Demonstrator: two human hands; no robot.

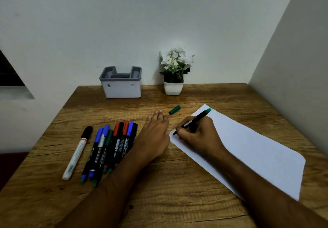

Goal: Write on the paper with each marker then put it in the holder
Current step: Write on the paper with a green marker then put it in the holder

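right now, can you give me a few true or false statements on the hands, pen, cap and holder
1. The right hand holds a pen with its tip at the paper. True.
2. The green cap lies on the paper. False: it lies on the table, beside the paper.
3. The left hand grips a marker. False: it rests flat on the table.
4. The holder stands by the wall, left of the plant. True.

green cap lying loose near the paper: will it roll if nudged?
Probably. The green cap looks like a small round tube lying on its side on the bare table, so a nudge across its length may roll it. It likely weighs little and could skid.
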